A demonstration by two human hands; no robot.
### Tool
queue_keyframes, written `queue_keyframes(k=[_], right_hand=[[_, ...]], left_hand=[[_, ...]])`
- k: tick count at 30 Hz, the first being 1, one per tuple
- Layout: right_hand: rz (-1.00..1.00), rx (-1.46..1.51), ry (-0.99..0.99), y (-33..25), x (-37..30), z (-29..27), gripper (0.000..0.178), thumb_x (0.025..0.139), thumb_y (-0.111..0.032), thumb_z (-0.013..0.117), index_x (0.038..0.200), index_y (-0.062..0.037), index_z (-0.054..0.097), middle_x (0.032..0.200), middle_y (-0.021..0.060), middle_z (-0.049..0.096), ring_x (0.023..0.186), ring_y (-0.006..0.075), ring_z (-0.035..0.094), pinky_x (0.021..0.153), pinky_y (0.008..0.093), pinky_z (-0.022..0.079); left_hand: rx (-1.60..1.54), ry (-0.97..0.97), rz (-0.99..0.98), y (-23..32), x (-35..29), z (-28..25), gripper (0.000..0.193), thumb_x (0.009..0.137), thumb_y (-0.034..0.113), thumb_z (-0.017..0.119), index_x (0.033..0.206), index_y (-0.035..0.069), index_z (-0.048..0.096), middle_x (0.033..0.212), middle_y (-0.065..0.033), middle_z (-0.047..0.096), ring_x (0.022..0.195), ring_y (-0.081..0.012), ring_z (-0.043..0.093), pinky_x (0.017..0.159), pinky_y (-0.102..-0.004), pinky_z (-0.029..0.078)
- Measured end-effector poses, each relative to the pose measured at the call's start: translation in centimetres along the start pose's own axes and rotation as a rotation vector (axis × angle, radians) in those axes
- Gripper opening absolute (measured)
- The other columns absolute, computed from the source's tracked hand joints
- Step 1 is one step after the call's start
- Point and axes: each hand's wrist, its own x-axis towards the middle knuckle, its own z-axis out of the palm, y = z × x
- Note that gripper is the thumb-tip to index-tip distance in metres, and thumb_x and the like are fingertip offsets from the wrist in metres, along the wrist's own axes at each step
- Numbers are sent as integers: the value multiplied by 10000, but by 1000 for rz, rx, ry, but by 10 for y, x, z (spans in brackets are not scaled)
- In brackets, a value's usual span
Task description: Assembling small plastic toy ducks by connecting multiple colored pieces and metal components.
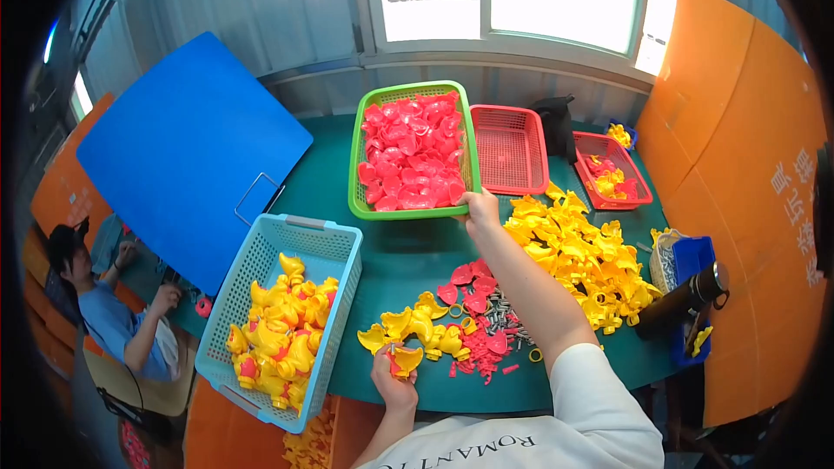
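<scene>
My right hand [480, 210] reaches forward and is closed on the near right corner of a green plastic basket [354, 165] filled with glossy pinkish-red curved plastic pieces [413, 152]. Near the table's front edge, my left hand [395, 389] holds a yellow plastic toy part [406, 360] with a reddish piece in it. Just beyond that hand lies a cluster of yellow shell parts [421, 323]. Beside them are small red pieces [482, 349], grey metal-looking pins [504, 317], and a few yellow rings. My right forearm passes over part of the table.
Left of me, a light blue basket [346, 295] holds yellow-and-red toys [287, 330]. Yellow parts [582, 260] are heaped at right. Red baskets [547, 152] stand behind; a black bottle [686, 302] leans right. A blue board [191, 148] separates a seated person [130, 317] at left.
</scene>
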Motion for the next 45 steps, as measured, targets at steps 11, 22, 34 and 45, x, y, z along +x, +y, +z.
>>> queue_keyframes(k=[11,22,34,45], right_hand=[[23,227,68,-118,-41,-56,310,662,71,547,963,-1,521,871,133,569,766,307,622,654,508,582],[24,145,94,-245,-218,-162,97,750,30,558,837,-2,529,786,106,569,721,258,643,730,511,578],[-395,99,139,-367,-364,-183,130,778,1,537,904,6,509,807,95,587,725,221,657,765,447,586],[-756,-39,261,-414,-446,-160,104,833,-23,503,893,61,496,986,213,594,960,373,644,895,505,536]], left_hand=[[14,156,-49,-33,-5,65,387,919,423,386,1041,94,548,842,-10,590,561,-79,499,395,-182,299],[14,28,-62,-78,-17,77,397,929,336,407,1180,59,538,1070,-49,607,793,-130,531,603,-237,375],[-132,5,-186,-92,-53,78,421,875,417,445,1093,88,593,844,-37,615,532,-147,496,431,-232,359],[-112,-6,-154,-98,-66,70,393,854,405,470,1040,89,613,804,-45,600,494,-156,463,418,-246,325]])
